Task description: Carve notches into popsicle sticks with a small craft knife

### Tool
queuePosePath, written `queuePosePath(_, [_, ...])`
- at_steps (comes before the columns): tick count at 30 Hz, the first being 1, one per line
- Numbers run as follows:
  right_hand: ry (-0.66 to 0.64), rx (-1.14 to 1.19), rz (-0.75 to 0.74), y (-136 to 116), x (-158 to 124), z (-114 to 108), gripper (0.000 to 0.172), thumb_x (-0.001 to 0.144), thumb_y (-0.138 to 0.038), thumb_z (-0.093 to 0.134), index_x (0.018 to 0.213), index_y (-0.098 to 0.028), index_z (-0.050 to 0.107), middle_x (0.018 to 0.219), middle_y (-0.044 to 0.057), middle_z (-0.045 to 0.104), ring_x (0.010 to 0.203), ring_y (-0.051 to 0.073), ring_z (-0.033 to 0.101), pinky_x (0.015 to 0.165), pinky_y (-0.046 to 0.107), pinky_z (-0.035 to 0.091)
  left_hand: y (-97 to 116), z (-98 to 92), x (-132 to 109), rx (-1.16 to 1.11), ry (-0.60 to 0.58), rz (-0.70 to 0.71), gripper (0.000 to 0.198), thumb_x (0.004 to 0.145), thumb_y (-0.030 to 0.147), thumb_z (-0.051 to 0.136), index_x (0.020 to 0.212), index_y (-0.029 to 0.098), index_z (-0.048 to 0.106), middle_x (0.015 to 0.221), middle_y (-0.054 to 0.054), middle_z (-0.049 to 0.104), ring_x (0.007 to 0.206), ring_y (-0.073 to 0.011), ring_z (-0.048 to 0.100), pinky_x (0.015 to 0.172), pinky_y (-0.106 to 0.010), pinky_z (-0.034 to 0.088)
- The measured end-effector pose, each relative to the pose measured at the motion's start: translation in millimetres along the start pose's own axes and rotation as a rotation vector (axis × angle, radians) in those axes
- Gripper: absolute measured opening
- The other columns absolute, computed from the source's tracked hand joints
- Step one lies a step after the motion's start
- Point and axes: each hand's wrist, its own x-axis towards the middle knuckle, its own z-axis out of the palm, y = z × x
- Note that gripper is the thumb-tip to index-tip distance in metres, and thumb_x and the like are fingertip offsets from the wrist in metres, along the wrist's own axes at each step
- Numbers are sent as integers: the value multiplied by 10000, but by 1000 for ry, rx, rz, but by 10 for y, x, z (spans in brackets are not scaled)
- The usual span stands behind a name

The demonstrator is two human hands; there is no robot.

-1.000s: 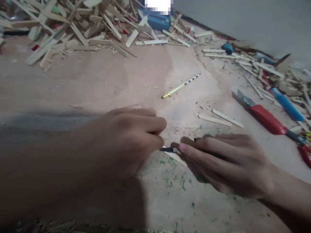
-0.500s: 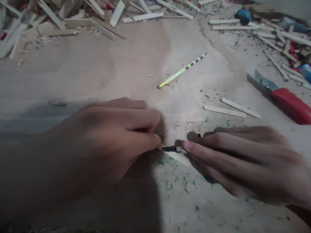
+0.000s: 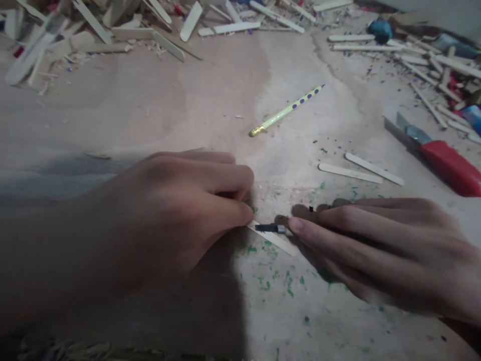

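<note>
My left hand (image 3: 188,205) is closed, its thumb and fingers pinched over one end of a pale craft stick (image 3: 276,241) lying slantwise on the table. What else might be inside the fingers is hidden. In my right hand (image 3: 383,245), low over the table, is a thin tool with a black tip and silver collar (image 3: 269,228); most of it is covered by the fingers. Its kind is unclear. The black tip points left, above the craft stick and just short of my left thumb.
A yellow-green pencil with purple dots (image 3: 287,110) lies beyond my hands. Two craft sticks (image 3: 349,173) rest near a red-handled cutting tool (image 3: 449,163) at right. Piles of wooden sticks (image 3: 97,42) and scraps line the far side. Green flecks (image 3: 289,283) dot the wooden table.
The black tip has drawn slightly away from my left thumb, and the gap between them is wider. Both hands keep their grips. The whole view has shifted a little.
</note>
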Motion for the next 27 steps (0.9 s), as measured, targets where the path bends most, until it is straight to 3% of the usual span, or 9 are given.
queuePosePath(4, [-4,15,15,-14,-33,11,401,1335,-166,639,1723,-115,724,1204,96,924,935,234,882,683,467,639,22,-29,6,21,-20,-68,511,1353,115,534,1030,245,908,1064,61,849,973,-125,824,859,-264,604])
queuePosePath(10, [12,55,16,-29,-42,74,467,1416,-209,373,1739,-99,692,1093,71,853,852,197,784,688,432,580,-36,-4,43,-27,-9,-16,588,1380,187,466,1003,258,912,1022,79,821,936,-96,795,859,-244,598])
queuePosePath(16, [58,10,-32,-13,-16,117,368,1337,-120,668,1698,-61,709,1237,104,915,956,176,832,701,404,585,-48,-87,28,-21,-13,-17,504,1396,196,551,1099,265,952,1007,82,823,853,-76,787,771,-243,539])
queuePosePath(21, [128,-38,-27,23,38,137,287,1233,-102,873,1513,-105,811,1015,23,876,732,150,712,616,370,555,-85,-72,24,-32,-17,16,526,1410,228,552,1095,277,970,984,63,819,846,-93,782,749,-267,525])
queuePosePath(24, [157,-27,5,24,57,122,257,1226,-108,862,1477,-131,809,917,-7,821,672,158,685,557,382,521,-50,-68,42,21,-35,6,543,1411,219,531,1090,272,965,1028,52,836,891,-114,779,815,-285,552])
queuePosePath(27, [123,19,4,12,67,87,287,1241,-90,801,1525,-121,789,981,25,858,699,170,721,571,390,547,-12,-78,43,63,-23,5,539,1404,210,526,1062,269,939,1040,49,831,913,-137,756,897,-300,568])
